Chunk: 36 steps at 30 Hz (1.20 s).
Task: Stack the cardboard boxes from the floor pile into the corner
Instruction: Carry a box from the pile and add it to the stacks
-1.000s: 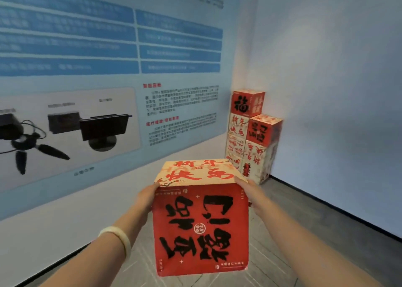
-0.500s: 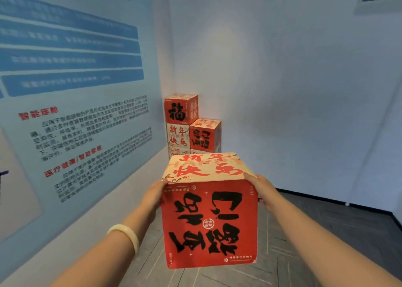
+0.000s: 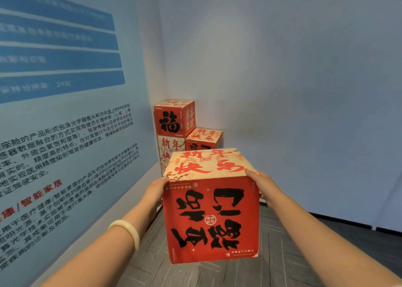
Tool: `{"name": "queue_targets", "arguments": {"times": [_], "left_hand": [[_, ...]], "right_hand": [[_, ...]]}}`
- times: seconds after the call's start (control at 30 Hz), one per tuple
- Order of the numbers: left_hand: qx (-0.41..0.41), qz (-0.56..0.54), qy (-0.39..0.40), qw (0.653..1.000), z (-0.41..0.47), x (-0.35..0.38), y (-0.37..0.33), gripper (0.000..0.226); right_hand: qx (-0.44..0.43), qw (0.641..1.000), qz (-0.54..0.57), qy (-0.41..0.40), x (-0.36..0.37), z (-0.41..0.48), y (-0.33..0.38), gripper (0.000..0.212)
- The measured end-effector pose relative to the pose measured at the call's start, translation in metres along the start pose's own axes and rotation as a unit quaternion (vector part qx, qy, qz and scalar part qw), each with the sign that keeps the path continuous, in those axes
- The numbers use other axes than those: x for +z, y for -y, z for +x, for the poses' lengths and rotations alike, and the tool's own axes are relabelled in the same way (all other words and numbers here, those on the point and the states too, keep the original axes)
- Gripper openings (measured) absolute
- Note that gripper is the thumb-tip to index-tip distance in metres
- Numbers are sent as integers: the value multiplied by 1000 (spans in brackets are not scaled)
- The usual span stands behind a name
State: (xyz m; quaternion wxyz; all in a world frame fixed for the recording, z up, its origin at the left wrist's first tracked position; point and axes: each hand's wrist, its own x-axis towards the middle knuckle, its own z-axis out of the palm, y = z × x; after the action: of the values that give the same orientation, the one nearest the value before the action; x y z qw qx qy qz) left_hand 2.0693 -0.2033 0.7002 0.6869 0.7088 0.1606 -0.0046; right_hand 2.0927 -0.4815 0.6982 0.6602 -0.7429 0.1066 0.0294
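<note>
I carry a red and cream cardboard box (image 3: 211, 217) with black characters in front of me, above the floor. My left hand (image 3: 155, 192) presses its left side and my right hand (image 3: 264, 187) presses its right side. Ahead in the corner stands the stack of matching boxes: a tall column with a red box on top (image 3: 174, 119), and a lower column beside it on the right (image 3: 204, 137). The carried box hides the lower parts of both columns.
A blue wall poster (image 3: 65, 123) with printed text runs along the left. A plain pale wall (image 3: 304, 91) closes the right side. Grey wood-pattern floor (image 3: 293, 254) lies below, with a dark skirting line along the right wall.
The corner stack has grown larger and shifted toward the centre of view as I move closer. Both hands keep the same hold on the box.
</note>
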Motion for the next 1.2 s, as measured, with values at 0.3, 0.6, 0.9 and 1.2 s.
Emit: {"name": "queue_targets", "arguments": {"times": [0.3,0.6,0.9,1.2], "left_hand": [[7,3,45,999,216,-17,-45,25],[46,32,117,992,419,-24,-130,26],[61,30,156,985,600,44,-172,27],[59,4,139,989,787,117,-213,31]], "right_hand": [[7,999,17,-39,78,180,36,52],[-10,995,40,-89,136,333,96,49],[-48,988,49,-136,127,509,136,46],[-53,989,59,-126,112,710,172,37]]}}
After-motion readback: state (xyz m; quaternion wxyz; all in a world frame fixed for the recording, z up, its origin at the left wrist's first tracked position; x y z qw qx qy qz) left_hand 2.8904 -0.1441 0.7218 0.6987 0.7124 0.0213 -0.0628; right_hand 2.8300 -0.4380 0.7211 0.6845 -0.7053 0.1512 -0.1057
